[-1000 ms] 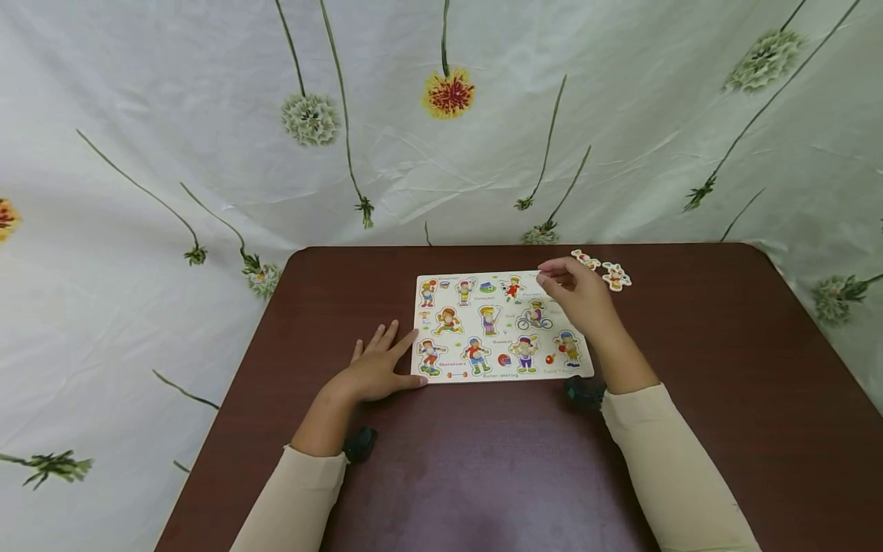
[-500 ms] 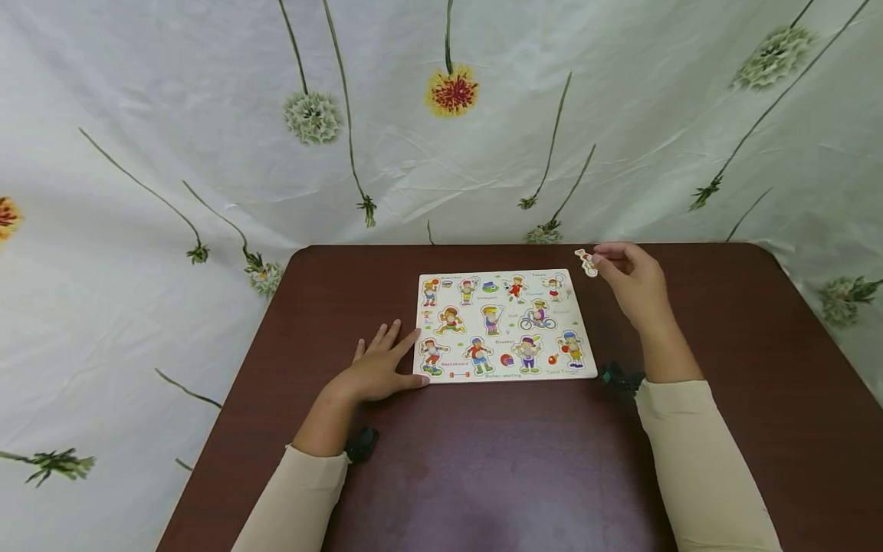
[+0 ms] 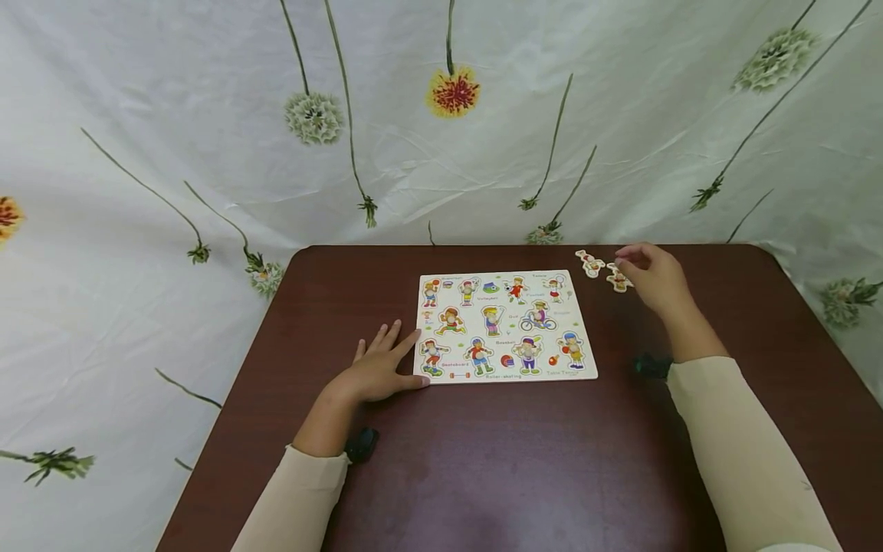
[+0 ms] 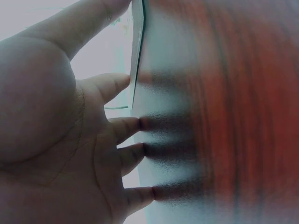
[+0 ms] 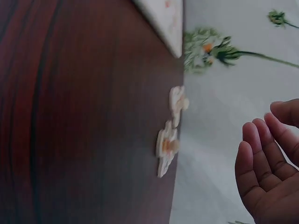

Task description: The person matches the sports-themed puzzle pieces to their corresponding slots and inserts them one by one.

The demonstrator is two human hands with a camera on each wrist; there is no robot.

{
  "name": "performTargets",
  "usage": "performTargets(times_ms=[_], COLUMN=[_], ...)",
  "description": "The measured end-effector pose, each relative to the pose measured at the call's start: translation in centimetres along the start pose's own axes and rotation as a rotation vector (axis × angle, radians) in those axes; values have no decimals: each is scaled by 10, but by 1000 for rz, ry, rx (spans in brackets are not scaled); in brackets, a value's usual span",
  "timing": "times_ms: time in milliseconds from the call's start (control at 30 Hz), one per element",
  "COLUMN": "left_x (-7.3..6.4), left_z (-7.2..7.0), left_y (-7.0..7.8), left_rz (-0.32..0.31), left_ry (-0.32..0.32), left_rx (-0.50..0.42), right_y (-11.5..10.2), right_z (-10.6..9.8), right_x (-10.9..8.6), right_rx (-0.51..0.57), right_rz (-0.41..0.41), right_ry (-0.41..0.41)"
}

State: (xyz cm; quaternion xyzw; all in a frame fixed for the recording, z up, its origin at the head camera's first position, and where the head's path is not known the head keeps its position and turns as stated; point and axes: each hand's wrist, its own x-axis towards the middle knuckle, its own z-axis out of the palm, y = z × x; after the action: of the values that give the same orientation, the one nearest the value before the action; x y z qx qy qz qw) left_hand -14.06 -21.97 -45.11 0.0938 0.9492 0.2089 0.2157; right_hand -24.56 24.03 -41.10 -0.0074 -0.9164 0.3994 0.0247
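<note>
A white puzzle board (image 3: pixel 509 288) with colourful knobbed figures lies flat on the dark table. Spread out at its left side, my left hand (image 3: pixel 372 374) touches the board's edge with thumb and index finger. The left wrist view shows that hand's other fingertips (image 4: pixel 148 193) on the tabletop. Two loose puzzle pieces (image 3: pixel 589 264) lie beyond the board's upper right corner. Over the right-hand loose piece (image 3: pixel 618 280) hovers my right hand (image 3: pixel 657 282), fingers loosely bent, nothing between them. In the right wrist view a gap separates the hand (image 5: pixel 268 172) from both knobbed pieces.
The reddish-brown table (image 3: pixel 497 460) ends at a back edge close behind the loose pieces. A pale cloth (image 3: pixel 386 153) printed with flowers hangs behind it. Dark devices (image 3: pixel 362 445) sit at both wrists.
My right hand has moved right, away from the board's upper right corner, passing over the loose pieces. The tennis figure there has come into sight. My left hand stays put.
</note>
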Motion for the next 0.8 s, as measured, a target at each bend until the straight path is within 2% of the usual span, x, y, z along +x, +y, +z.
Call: performTargets(times_ms=[167,333,467,633,800], left_x=[-1,-2,-2,-3,-4], left_z=[0,-1,-1,-1,-2], left_y=[1,2,2,3,4], left_rz=[-4,-3,-5,-4,-5], left_ry=[1,5,6,4,2], left_rx=[3,1,3,0,-5], right_y=[10,23,30,31,31], right_z=[0,2,4,6,8], right_x=[13,26,33,39,41], right_rx=[-109,-269,-353,-409,-421], right_rz=[-5,-70,-124,-146,-129], right_ry=[-85,-149,-195,-254,-289])
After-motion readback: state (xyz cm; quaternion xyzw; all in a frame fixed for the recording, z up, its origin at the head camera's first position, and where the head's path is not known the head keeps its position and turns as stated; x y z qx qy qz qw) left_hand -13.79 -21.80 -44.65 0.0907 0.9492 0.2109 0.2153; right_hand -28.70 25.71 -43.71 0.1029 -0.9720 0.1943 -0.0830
